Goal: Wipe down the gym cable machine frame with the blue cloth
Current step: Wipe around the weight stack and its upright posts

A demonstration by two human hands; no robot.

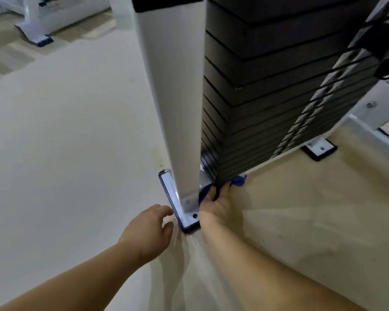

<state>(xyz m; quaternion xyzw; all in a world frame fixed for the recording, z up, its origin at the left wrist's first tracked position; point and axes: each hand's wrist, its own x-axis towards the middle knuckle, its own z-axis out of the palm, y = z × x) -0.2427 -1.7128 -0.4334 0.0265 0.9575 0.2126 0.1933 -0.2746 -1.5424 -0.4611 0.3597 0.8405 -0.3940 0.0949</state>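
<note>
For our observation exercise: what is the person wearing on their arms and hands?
Nothing shows: no sleeves, gloves, watch or bracelet up to the picture's edge. No rings show on the left hand or the right hand, whose fingertips are hidden.
</note>
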